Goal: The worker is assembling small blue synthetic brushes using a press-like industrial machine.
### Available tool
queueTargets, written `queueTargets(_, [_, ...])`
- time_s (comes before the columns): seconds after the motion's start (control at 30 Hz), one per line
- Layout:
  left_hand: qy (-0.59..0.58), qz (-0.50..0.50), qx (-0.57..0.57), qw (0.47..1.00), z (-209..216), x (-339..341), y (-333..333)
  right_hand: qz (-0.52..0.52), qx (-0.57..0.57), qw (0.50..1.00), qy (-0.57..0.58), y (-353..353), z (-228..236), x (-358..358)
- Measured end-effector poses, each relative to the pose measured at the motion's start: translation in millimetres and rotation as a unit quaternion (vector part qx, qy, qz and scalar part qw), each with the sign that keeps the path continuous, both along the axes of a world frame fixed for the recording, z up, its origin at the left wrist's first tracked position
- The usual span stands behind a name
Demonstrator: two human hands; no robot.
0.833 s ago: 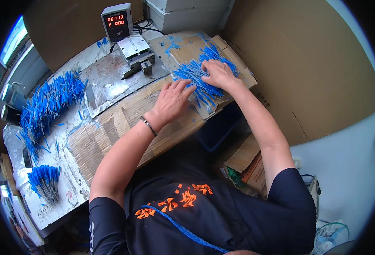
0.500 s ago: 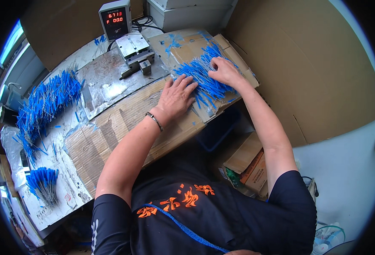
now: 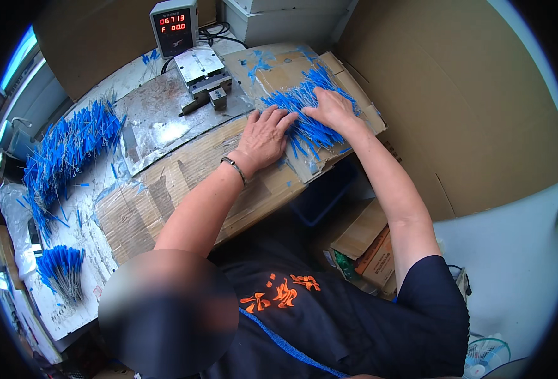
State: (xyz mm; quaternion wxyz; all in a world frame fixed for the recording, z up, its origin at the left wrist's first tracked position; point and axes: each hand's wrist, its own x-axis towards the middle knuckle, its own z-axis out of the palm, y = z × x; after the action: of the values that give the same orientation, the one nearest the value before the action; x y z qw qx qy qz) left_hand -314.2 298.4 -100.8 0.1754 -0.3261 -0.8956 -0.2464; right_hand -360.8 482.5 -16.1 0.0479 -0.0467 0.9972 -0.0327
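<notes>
- Blue-sleeved wires (image 3: 312, 136): loose heap right of centre, under the hands; thin metallic strands, blue ends plastic-looking.
- Small bundle (image 3: 63, 271), lower left, nearest me: fanned like a brush, blue ends evened up, presumably set apart for neatness.
- Cardboard (image 3: 190, 180), mid-frame: ribbed, taped, scuffed; probably padding the bench edge.
- Left hand (image 3: 264, 140): fingers parted, palm down at the heap's left edge, as if bracing it.
- Right hand (image 3: 333, 110): fingers bent into the strands; cannot tell whether they pinch any. Hands close, not touching.
- Metal plate (image 3: 156, 132), beyond: flat, smeared, shiny; blocky steel fixture (image 3: 200, 66) on it.
- Display box (image 3: 173, 28), top: pale casing, red digits facing the seat, likely for easy reading.
</notes>
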Motion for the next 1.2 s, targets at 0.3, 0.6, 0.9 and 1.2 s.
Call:
queueTargets(0.3, [-0.005,0.04,-0.048,0.998,6,4,9,0.002,0.02,0.999,-0.039,-6,3,-9])
queueTargets(0.6, [0.011,0.041,-0.03,0.999,3,5,9,-0.026,-0.172,0.985,0.023,18,-11,-9])
queueTargets(0.9, [-0.007,0.038,-0.03,0.999,2,4,8,-0.046,0.009,0.996,-0.078,-2,-1,-11])
queueTargets(1.2, [0.011,0.051,-0.024,0.998,-1,5,10,-0.032,-0.186,0.981,0.04,30,-19,-12])
